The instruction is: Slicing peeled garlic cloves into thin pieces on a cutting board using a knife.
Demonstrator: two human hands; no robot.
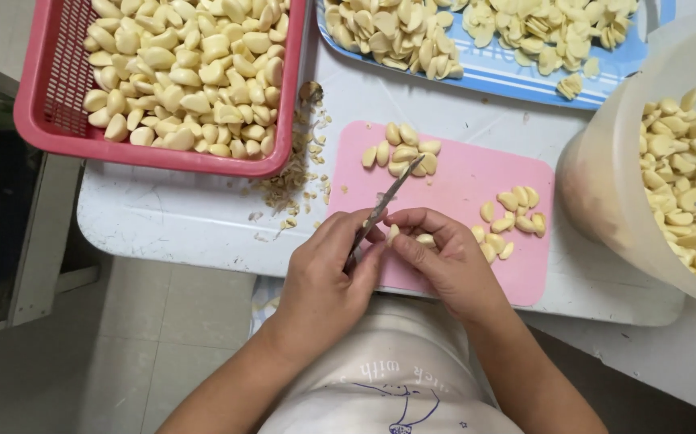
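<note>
- Left hand (321, 277): closed around the handle of a small knife (384, 205); blade is pointed up and away over the pink cutting board (464, 181).
- Right hand (444, 261): a peeled garlic clove (394, 234) is pinched between thumb and fingertips, just beside the knife, over the near edge of the board.
- A second pale piece (425, 239) is seen under the right fingers; whether it is held or lying on the board cannot be told.
- Two small heaps of cloves are laid on the board: upper heap (401, 150) at the blade tip, right-hand heap (509, 221) near the right hand.
- Red basket (47, 104), upper left, is filled with peeled cloves.
- Garlic scraps (292, 185) are scattered on the white table (171, 213) between basket and board.
- Blue tray (509, 80), top, is loaded with cut pieces in two piles.
- Translucent plastic bucket (605, 185), right, is partly filled with cloves.
</note>
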